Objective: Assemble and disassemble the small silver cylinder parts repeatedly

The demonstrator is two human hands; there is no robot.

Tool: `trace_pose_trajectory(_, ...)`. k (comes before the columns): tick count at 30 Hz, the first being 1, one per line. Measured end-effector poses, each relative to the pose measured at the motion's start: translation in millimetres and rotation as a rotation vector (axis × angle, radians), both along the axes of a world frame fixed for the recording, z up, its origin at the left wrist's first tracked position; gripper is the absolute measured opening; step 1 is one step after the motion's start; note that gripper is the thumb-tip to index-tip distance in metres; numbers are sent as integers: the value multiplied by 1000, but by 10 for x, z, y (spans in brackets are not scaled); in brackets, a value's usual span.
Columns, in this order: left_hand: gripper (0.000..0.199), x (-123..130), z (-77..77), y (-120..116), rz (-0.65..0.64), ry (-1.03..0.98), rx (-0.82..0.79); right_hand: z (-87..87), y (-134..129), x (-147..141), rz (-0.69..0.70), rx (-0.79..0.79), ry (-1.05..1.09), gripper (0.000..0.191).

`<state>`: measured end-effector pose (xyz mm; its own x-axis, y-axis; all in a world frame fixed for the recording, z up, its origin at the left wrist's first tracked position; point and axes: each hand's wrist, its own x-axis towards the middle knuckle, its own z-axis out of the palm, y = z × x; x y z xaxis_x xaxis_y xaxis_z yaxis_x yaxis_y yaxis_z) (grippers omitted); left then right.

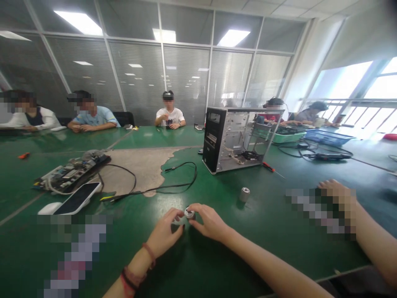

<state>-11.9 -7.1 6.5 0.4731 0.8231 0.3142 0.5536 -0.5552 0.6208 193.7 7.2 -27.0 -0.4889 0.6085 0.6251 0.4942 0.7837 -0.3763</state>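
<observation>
Work surface: a green workbench top (273,231) extended ahead of and around both hands.

Computer tower: an open-sided computer tower (231,138) stood ahead of the hands, to the right.

Circuit board: a circuit board assembly (72,174) lay ahead of the hands, to the left, with a black cable (182,182) trailing between it and the tower.

Screwdriver: a red-handled screwdriver (268,167) lay ahead of the right hand, beside the tower.

Second part: an upright metal cylinder (244,194) stood just ahead and right of the right hand, not touching it.

Other hand: another person's hand (336,194), pixelated, rested well right of the right hand.

Hand state: the left hand (164,231) and right hand (211,221) were together, clamped from opposite sides on the held part.

Held part: a small metal cylinder (189,213) sat between both hands' fingertips, equally near each, its short axis tilted, pale end face upward.
</observation>
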Motion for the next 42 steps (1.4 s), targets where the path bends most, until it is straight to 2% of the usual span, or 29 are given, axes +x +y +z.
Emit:
trace_pose_trajectory(3,23,23,0,-5,-10,-16,-16,-119,-16,-81,-11,-50,105,52)
trace_pose_trajectory(6,26,48,-27,-2,-30,-6,-44,-153,-66,-74,14,-159,175,63)
trace_pose_trajectory(9,26,76,-74,-9,-13,-14,-64,-122,-120,-72,28,-251,238,64)
trace_pose_trajectory(12,27,98,-113,-22,-6,-41,-69,-98,-159,-104,29,-280,276,61)
trace_pose_trajectory(20,23,119,-116,-42,-73,-98,5,-122,-152,-135,40,-220,358,54)
trace_pose_trajectory(25,24,126,-119,-38,-94,-115,48,-85,-153,-110,50,-172,335,43)
trace_pose_trajectory(30,27,127,-130,-41,-92,-123,83,-55,-169,-87,64,-128,287,44)
trace_pose_trajectory(37,25,118,-121,-47,-75,-144,30,9,-191,-61,90,-2,183,41)
trace_pose_trajectory(42,26,131,-106,-72,-40,-160,-35,65,-210,-72,94,-5,179,37)
